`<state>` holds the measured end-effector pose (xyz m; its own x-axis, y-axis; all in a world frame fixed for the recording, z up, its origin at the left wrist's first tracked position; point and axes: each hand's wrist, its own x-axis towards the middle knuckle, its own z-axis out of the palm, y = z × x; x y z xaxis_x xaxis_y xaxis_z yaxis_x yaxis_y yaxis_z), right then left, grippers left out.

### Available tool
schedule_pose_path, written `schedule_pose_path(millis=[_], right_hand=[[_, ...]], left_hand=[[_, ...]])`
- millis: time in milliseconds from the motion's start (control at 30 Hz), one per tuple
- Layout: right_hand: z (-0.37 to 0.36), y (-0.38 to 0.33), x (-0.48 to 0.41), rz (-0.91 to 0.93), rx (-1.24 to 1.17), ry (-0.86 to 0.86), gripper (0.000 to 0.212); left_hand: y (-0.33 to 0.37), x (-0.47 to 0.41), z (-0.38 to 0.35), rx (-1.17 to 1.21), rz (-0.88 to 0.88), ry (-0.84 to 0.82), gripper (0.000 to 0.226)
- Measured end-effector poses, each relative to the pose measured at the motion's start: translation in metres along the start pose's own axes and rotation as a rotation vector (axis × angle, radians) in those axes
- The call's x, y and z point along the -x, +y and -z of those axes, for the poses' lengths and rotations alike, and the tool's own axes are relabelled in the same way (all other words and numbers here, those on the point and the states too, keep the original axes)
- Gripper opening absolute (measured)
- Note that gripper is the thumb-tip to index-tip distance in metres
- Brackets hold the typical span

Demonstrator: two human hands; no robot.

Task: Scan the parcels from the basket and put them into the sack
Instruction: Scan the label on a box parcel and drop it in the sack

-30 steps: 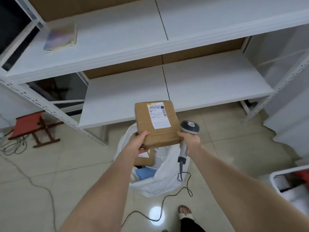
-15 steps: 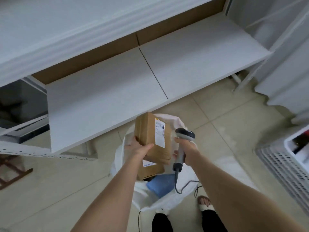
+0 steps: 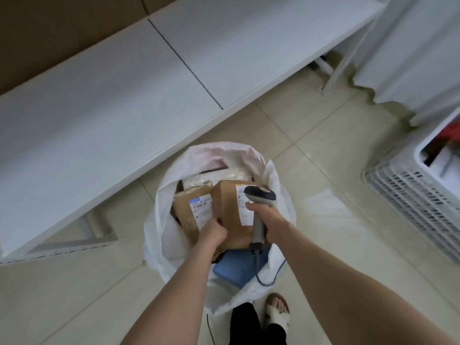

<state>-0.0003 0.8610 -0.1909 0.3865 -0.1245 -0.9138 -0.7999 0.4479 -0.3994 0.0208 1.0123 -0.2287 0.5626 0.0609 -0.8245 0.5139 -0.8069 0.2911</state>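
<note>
Hands meet over the white sack: the left hand grips the near corner of a brown parcel inside its mouth, beside another labelled box; the right hand curls round a scanner. The basket stands at right.

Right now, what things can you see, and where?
white woven sack: one, white, centre floor
brown cardboard parcel: one, brown, at sack's mouth
second cardboard parcel: one, brown, inside sack, left
pale padded parcel: one, whitish, sack's far side
flat blue parcel: one, blue, sack's near side
grey handheld scanner: one, grey, over sack
white slotted basket: one, white, right edge
white metal shelf: one, white, behind sack
white sandal: one, white, bottom, on person's foot
left hand: grips brown cardboard parcel
right hand: grips scanner
</note>
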Motion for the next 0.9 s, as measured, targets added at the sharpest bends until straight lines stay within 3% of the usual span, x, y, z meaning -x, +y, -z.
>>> schedule_pose_path(millis=[100, 167, 333, 500, 667, 900], right_hand=[[0.001, 0.016, -0.004, 0.001, -0.035, -0.008, 0.024], [0.002, 0.023, -0.004, 0.012, -0.056, 0.006, 0.02], [0.016, 0.026, 0.012, 0.009, -0.108, -0.002, 0.012], [0.03, 0.01, 0.05, 0.011, -0.172, -0.01, 0.006], [0.055, -0.024, 0.106, 0.147, -0.246, 0.04, 0.015], [0.134, -0.077, 0.185, 0.263, -0.462, 0.107, 0.007]], left_hand=[[-0.002, -0.002, -0.007, -0.049, -0.066, 0.121, 0.059], [-0.001, -0.001, -0.009, -0.101, -0.103, 0.105, 0.068], [0.0, 0.017, -0.009, -0.166, -0.062, 0.013, 0.055], [0.022, 0.052, 0.008, -0.161, -0.054, 0.053, 0.046], [0.084, 0.092, 0.035, -0.181, -0.219, 0.068, 0.038], [0.209, 0.166, 0.019, -0.286, -0.445, 0.049, 0.035]])
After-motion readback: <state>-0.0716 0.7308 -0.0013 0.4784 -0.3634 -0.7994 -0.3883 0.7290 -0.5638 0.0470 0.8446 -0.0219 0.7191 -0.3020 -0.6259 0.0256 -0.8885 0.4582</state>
